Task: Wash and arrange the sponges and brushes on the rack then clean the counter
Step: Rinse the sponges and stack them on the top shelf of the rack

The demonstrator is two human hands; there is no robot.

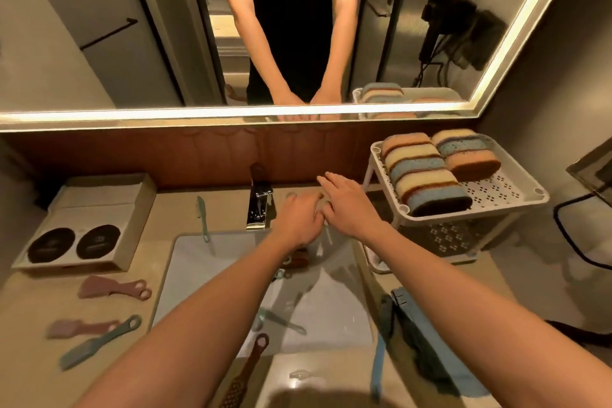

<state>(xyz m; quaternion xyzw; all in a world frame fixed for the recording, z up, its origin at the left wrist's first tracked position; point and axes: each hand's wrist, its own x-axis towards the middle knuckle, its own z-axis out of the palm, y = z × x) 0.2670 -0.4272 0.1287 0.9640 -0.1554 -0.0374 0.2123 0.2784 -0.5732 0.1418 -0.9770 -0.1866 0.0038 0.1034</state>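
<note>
I log: bench [172, 205] | sink [198, 258] mid-bench | rack [490, 190] right of sink, sponges [427, 175] rowed on top shelf | brushes [114, 287] on bench, left of sink | right grip [347, 205] spread flat | left grip [299, 225] touching it, curled, hold unclear.

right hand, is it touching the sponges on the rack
Apart. The head view shows the right hand short of the rack, whose white rim and a visible gap separate it from the sponges.
</note>
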